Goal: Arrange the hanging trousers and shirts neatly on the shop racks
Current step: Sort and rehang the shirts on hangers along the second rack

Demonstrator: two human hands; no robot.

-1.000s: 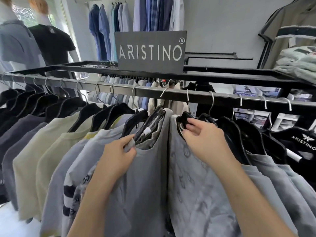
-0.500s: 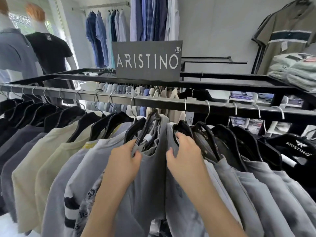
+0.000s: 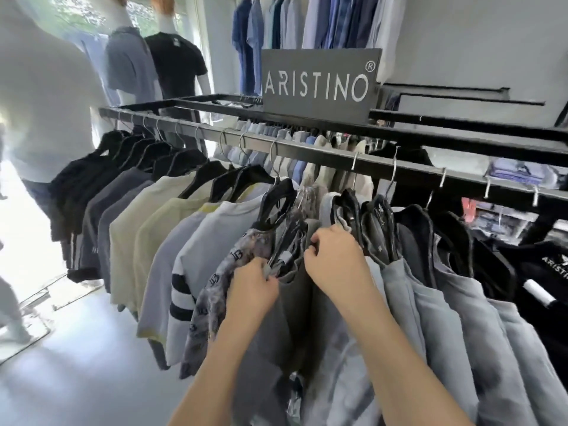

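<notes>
A: Step?
B: Evening out hanger spacing at frame centre. The left hand (image 3: 253, 290) is pinching the black plastic hanger (image 3: 287, 245); the right hand (image 3: 335, 256) is gripping the dark grey shirt (image 3: 296, 293) at its collar.
A: Next?
B: Likely sliding it along the black metal rail (image 3: 322, 155), closing the gap.

Grey sign (image 3: 319, 84), upper centre: "ARISTINO ®". Black hanger (image 3: 380, 216), centre: "ARISTINO". Black shirt (image 3: 550, 267), right edge: "ARISTI", cut off.

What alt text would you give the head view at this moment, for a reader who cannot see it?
Two bare hands, left hand and right hand, grip the top of a dark grey shirt on its hanger, among other shirts crowded along a black rail. A grey ARISTINO sign stands on the rack behind.
</notes>
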